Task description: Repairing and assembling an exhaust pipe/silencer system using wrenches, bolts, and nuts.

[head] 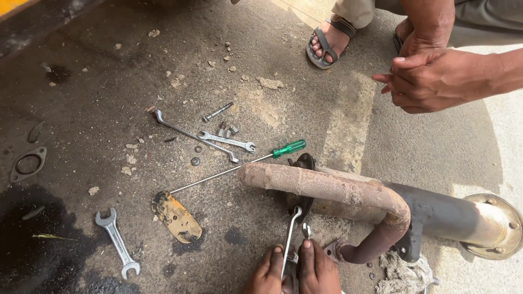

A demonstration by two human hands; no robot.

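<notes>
Hands [291, 269] on wrench [290, 231] under rusty pipe [332, 188]

Only the person's two hands show, at the bottom edge. The left hand [267, 275] and right hand [317, 270] are bare: no gloves, rings or watch. No sleeve reaches them. Nails are short, fingers grimy with dirt.

Both hands, the left hand [267, 275] and right hand [317, 271], are cut off at the wrists by the bottom edge at six o'clock. The spanner [290, 234] they hold disappears between the fingers. The exhaust pipe [327, 188] hides the bracket behind it. At one o'clock, another person's sandalled foot [328, 41] runs past the top edge.
</notes>
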